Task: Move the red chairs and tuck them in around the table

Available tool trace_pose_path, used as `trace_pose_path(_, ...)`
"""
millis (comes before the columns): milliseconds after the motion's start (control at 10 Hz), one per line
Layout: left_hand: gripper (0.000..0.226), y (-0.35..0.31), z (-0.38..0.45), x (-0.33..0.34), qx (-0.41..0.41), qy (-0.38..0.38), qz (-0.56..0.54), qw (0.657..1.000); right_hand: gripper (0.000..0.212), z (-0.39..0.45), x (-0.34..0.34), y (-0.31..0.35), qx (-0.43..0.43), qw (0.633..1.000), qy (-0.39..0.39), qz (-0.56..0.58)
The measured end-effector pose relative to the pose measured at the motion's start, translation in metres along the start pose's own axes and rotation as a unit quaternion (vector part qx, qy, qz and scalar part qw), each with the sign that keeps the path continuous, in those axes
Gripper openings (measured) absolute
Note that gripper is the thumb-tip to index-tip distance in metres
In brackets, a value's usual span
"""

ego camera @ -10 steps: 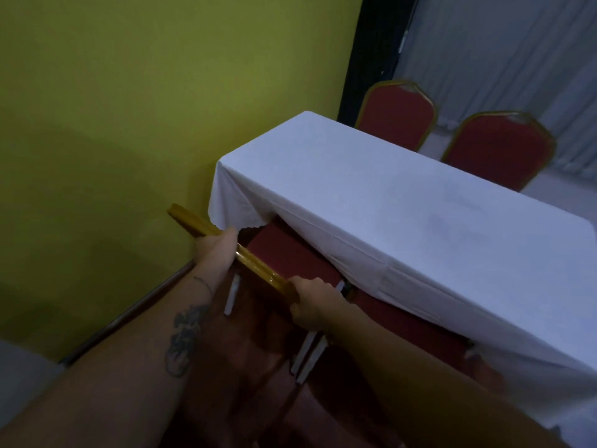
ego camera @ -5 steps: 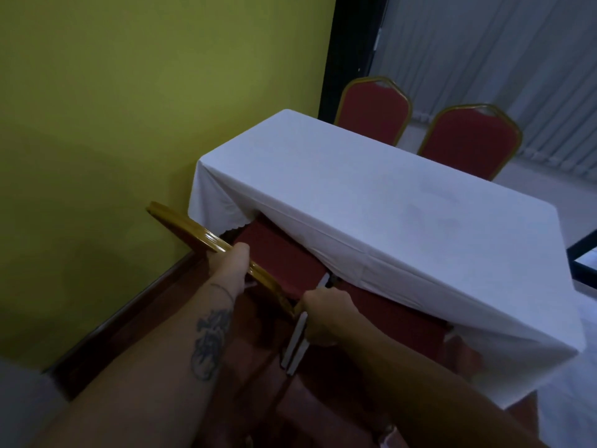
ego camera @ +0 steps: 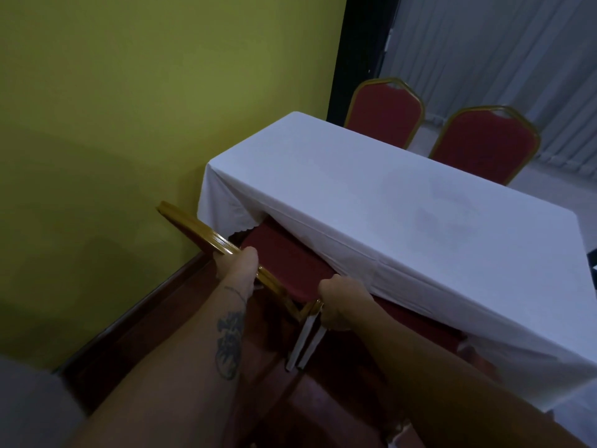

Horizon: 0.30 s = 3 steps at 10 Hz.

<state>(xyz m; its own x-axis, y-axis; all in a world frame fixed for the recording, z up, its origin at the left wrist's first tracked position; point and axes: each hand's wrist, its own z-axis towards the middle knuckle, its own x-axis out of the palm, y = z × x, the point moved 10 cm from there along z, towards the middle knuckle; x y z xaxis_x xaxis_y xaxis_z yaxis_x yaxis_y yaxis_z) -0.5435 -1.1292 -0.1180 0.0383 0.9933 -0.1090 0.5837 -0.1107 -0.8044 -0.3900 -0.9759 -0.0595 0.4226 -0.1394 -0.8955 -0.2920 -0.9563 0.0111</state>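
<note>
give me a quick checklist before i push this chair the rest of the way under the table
1. Left hand gripping the gold top rail of the near chair: ok.
2. Right hand gripping the chair's right corner: ok.
3. Seat heading under the white tablecloth: ok, the cloth's hem already drapes over the red cushion.
4. Cloth free of snags on the frame: cannot tell, the hem lies on the cushion and may drag.
5. Room beside the yellow wall: ok, the rail's left end shows a gap.
6. Chair legs clear of the table legs: cannot tell, hidden by the cloth.
</note>
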Motion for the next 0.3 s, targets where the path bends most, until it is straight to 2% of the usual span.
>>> trace_pose_path(100, 0.062, 0.002, 0.001, 0.005, -0.02, 0.048, 0.005, 0.999, 0.029, 0.002, 0.001, -0.003, 0.002, 1.0, 0.008, 0.009)
trace_pose_path(200, 0.048, 0.004, -0.014, 0.005, -0.07, 0.125, 0.088, 0.986, 0.032, 0.005, 0.002, -0.015, 0.027, 0.997, 0.002, 0.077)
trace_pose_path(300, 0.07, -0.005, -0.043, -0.006, -0.096, 0.17, 0.254, 0.947, 0.041, 0.004, -0.025, -0.026, 0.028, 0.986, -0.049, 0.158)
